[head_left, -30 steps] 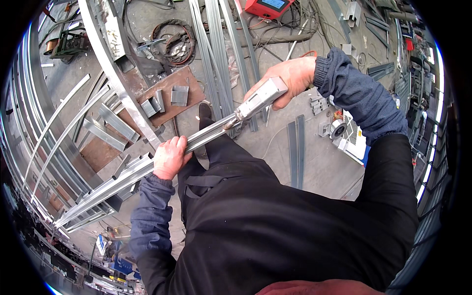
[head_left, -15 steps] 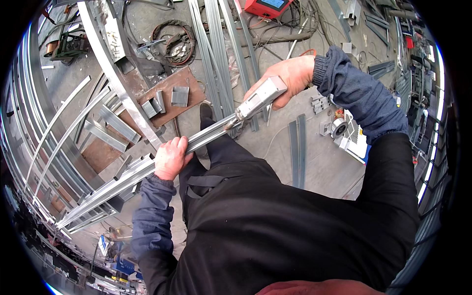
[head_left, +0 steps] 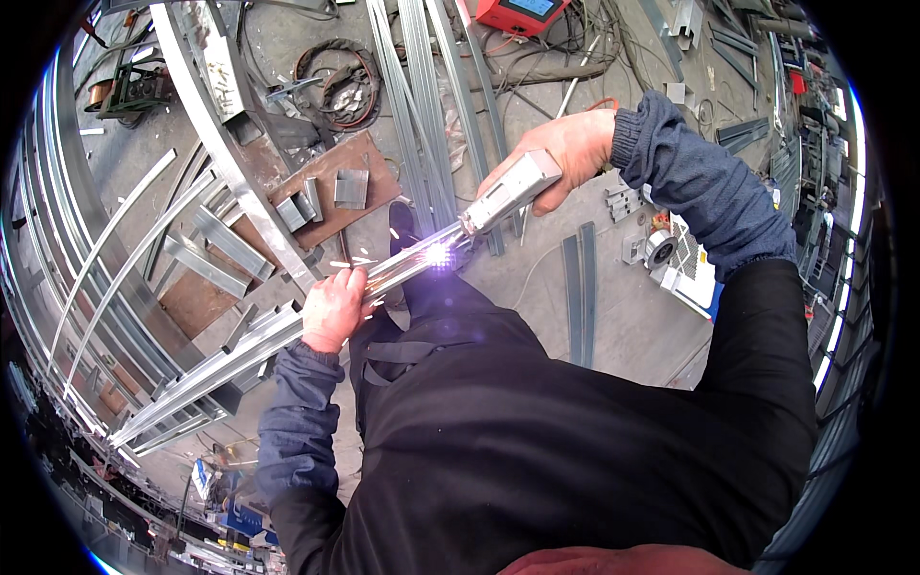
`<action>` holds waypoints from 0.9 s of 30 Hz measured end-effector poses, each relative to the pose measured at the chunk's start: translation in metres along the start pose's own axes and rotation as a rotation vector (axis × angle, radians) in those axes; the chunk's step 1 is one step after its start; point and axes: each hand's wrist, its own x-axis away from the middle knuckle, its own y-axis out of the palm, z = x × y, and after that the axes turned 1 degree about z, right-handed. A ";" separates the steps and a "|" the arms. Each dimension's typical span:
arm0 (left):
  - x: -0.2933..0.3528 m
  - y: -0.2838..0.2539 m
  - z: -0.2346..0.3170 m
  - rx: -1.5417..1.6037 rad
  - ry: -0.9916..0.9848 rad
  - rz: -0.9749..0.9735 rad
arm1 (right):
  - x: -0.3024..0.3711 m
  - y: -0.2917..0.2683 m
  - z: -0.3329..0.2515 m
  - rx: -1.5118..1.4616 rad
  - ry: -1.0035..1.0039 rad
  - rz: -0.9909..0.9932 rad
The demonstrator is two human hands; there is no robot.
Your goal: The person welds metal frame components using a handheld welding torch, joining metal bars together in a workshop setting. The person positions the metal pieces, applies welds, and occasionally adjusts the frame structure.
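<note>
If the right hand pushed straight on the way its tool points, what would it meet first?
Likely the metal rail, at the bright flash ahead of the right hand; glare hides whether its silver tool touches the rail.

Through the head feed I identify the supporting surface as a grey floor (head_left: 642,347), and I take the brown plate (head_left: 380,171) lying on it as my reference. Beyond the plate I locate a coiled cable (head_left: 337,84); just right of the plate, long metal profiles (head_left: 429,125); beyond and farther right of it, a red unit with a screen (head_left: 513,21). Well right of the plate, two flat metal strips (head_left: 573,297) lie side by side.
</note>
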 end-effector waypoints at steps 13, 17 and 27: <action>0.000 -0.005 0.003 0.007 0.001 0.026 | 0.003 -0.001 -0.001 0.000 0.017 -0.007; 0.000 -0.008 0.004 0.007 -0.008 -0.007 | 0.005 -0.001 -0.005 0.026 0.026 -0.001; 0.003 -0.003 0.002 -0.007 0.033 0.052 | 0.011 0.009 0.002 0.051 -0.061 0.032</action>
